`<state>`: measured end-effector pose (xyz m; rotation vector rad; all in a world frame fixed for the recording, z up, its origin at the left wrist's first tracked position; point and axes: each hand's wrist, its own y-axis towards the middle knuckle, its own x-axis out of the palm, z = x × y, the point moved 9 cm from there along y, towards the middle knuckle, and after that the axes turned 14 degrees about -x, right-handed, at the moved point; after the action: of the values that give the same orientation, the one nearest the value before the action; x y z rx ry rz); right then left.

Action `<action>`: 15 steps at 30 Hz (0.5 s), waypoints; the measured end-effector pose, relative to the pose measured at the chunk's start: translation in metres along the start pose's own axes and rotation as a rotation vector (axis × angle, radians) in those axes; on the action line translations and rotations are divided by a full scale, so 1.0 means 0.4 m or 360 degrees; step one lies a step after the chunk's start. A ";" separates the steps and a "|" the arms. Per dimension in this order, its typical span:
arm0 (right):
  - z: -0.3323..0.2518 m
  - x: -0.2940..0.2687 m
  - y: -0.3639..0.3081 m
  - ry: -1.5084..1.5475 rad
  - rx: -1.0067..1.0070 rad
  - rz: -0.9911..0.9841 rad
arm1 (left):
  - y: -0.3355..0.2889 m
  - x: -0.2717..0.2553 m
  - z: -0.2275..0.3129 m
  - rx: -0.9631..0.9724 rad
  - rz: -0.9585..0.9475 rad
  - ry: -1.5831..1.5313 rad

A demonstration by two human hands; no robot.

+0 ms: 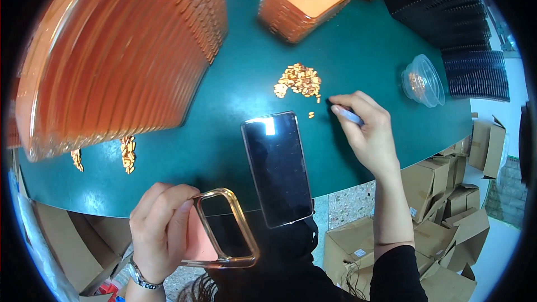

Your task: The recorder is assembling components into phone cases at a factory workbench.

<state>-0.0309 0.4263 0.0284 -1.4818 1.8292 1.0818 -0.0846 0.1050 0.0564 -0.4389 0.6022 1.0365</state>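
Observation:
My left hand [158, 226] grips an orange phone case [244, 232] with a shiny gold-tinted rim and a large camera cutout, held tilted at the near table edge. My right hand [370, 128] pinches a slim pale-purple pen-like tool [351, 116], its fingertips close to a pile of small gold pieces [302, 80]. A couple of loose gold pieces [311, 115] lie just below that pile. Between my hands a dark phone [277, 170] lies with its glossy screen up, overhanging the near table edge. The tool's tip is hard to make out.
Tall rows of orange cases [117, 61] fill the left of the green table [240, 72]. Farther back stands an orange case stack [305, 0]. Dark cases [442, 11] and a clear plastic bowl [423, 81] are at right. Cardboard boxes [430, 235] crowd the floor.

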 end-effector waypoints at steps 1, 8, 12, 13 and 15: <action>0.008 0.008 0.009 0.0006 0.0037 -0.0021 | 0.011 0.008 0.012 0.0005 -0.0007 0.0001; 0.004 0.036 0.049 0.0006 -0.0072 -0.0048 | 0.052 0.080 0.061 0.0068 -0.0051 0.0224; -0.006 0.037 0.068 -0.0025 -0.0126 -0.0142 | 0.054 0.102 0.051 0.0071 -0.0069 0.0193; -0.008 0.041 0.072 -0.0020 -0.0163 -0.0194 | 0.055 0.104 0.046 0.0068 -0.0071 0.0196; -0.009 0.043 0.079 -0.0024 -0.0206 -0.0250 | 0.055 0.109 0.029 0.0058 -0.0050 0.0163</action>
<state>-0.0655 0.4164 0.0244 -1.6567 1.6285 1.1482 -0.0849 0.1508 0.0357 -0.4702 0.7021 0.9758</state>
